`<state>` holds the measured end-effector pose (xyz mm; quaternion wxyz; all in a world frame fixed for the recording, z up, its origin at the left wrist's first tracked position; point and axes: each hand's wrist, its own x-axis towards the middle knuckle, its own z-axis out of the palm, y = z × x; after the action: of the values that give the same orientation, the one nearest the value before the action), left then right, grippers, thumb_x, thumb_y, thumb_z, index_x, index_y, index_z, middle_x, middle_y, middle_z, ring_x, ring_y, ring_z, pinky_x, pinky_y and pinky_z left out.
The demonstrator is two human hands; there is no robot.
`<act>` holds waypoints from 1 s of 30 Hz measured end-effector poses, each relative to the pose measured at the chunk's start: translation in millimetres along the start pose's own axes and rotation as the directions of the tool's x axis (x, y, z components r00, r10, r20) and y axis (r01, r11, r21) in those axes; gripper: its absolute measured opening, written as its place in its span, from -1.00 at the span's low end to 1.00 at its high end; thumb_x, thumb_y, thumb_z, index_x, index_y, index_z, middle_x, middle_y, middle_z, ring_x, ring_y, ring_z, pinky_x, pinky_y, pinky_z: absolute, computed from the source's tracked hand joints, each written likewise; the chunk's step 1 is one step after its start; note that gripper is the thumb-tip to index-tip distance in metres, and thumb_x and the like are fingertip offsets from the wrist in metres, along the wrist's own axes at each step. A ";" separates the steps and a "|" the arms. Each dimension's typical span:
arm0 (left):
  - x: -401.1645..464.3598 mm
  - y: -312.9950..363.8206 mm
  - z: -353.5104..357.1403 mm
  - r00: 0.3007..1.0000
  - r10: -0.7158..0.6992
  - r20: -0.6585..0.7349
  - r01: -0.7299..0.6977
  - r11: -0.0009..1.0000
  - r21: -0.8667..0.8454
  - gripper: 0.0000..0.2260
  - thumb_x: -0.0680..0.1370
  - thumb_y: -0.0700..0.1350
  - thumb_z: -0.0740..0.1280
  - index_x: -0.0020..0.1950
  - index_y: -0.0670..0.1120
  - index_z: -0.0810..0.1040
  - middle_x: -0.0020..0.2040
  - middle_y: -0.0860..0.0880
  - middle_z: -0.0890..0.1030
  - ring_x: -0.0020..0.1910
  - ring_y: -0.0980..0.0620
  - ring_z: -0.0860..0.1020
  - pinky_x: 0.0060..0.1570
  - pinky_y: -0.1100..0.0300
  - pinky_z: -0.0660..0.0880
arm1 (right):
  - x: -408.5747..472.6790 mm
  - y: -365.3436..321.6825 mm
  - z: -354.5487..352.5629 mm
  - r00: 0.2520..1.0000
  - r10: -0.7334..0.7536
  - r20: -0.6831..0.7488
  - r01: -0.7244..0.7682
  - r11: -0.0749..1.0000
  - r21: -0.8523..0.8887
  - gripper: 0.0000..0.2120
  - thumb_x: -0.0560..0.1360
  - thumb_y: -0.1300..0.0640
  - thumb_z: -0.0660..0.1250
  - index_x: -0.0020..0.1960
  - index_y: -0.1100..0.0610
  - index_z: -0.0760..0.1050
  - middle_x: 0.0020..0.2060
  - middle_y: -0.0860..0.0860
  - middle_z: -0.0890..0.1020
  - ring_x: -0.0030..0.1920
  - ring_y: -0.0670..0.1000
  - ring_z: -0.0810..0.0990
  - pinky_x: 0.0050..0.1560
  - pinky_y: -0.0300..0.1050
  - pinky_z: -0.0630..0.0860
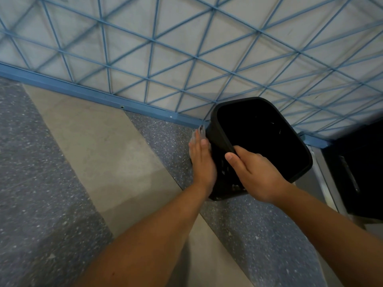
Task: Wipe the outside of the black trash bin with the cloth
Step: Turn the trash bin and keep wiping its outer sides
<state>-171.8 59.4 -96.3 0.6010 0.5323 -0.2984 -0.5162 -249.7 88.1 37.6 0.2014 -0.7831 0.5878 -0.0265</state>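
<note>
The black trash bin [263,137] stands on the floor by the wall, tilted so its dark open mouth faces me. My right hand [255,175] grips its near rim, thumb on the outside. My left hand [202,162] lies flat against the bin's left outer wall, fingers together, pressing a grey cloth [199,133] onto it. Only the cloth's tip shows beyond my fingertips; the rest is hidden under the palm.
A wall with a blue triangular lattice [186,48] and a blue baseboard [99,96] runs behind the bin. The floor has speckled grey and plain beige stripes [99,154]. A dark doorway with a metal frame [331,183] stands at the right.
</note>
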 end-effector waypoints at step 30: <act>-6.7 -6.0 1.0 0.997 0.072 -0.003 -0.072 0.997 -0.002 -0.42 0.66 0.27 -0.03 0.67 0.14 0.15 0.69 0.21 0.05 0.69 0.17 -0.09 0.69 -0.02 -0.10 | 3.8 1.1 2.1 1.000 -0.012 -0.026 0.012 1.000 0.007 -0.72 0.61 -0.12 0.03 -0.10 -0.01 0.42 -0.37 -0.01 0.59 -0.36 -0.09 0.58 -0.27 -0.03 0.53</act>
<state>-176.5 65.9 -100.4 0.6203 0.5213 -0.3157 -0.4939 -248.9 84.9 34.6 0.1963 -0.7855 0.5855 -0.0399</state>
